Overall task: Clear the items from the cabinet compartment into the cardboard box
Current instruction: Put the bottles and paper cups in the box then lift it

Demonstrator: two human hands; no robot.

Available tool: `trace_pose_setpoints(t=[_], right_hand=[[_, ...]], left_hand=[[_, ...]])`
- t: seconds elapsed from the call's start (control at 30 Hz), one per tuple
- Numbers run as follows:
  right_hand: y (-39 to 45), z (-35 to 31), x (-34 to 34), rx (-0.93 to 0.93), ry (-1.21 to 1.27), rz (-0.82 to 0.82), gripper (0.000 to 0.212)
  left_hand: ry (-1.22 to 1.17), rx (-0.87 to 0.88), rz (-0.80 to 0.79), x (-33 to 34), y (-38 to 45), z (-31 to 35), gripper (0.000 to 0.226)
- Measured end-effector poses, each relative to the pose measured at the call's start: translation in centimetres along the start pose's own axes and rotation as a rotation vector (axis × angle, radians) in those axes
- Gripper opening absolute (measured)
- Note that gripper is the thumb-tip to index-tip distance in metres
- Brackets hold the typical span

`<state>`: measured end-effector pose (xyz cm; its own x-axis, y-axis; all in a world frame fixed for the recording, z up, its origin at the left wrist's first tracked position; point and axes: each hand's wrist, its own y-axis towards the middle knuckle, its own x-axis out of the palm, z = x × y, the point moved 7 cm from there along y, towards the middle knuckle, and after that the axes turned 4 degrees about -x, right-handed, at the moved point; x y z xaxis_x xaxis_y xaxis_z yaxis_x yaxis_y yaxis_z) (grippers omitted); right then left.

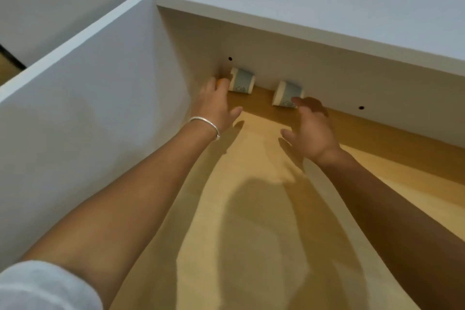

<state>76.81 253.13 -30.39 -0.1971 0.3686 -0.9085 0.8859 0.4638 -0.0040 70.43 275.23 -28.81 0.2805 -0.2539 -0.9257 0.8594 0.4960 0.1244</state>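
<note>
1. A white cabinet compartment (251, 40) with a wooden floor is seen from above; both bare arms reach into it.
2. Two small grey-and-cream cups stand against the compartment's back wall, well apart.
3. The left cup (241, 80) sits in the compartment's back left corner; the right cup (288, 93) sits further along the back wall.
4. The left hand (216, 103), wearing a silver bracelet (205, 124), is spread open, fingertips touching the left cup.
5. The right hand (312, 128) is open wide, fingertips at the right cup, holding nothing.
</note>
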Motion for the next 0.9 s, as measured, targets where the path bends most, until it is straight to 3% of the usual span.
trace_pose_setpoints(t=[0.1, 0.17, 0.27, 0.5, 0.73, 0.9], right_hand=[[3.4, -0.3, 0.8, -0.008, -0.071, -0.006, 0.08], [5.1, -0.3, 0.9, -0.021, -0.101, 0.015, 0.083], [7.1, 0.3, 1.2, -0.008, -0.127, 0.032, 0.081], [8.9, 1.5, 2.3, -0.01, -0.276, 0.051, 0.066], [5.2, 2.3, 0.9, 0.032, -0.108, 0.078, 0.059], [0.0, 3.5, -1.6, 0.035, -0.088, 0.141, 0.059]], left_hand=[[0.075, -0.075, -0.106, 2.0, 3.5, -0.8, 0.055], [0.124, -0.026, -0.162, 3.7, 5.6, -0.8, 0.057], [0.072, 0.118, -0.127, 5.4, 8.0, -0.3, 0.076], [0.111, 0.199, -0.095, 7.3, 11.0, 1.1, 0.065], [-0.016, 0.191, -0.154, 6.8, 9.1, 2.0, 0.052], [-0.06, 0.248, -0.148, 6.0, 4.0, 4.7, 0.06]])
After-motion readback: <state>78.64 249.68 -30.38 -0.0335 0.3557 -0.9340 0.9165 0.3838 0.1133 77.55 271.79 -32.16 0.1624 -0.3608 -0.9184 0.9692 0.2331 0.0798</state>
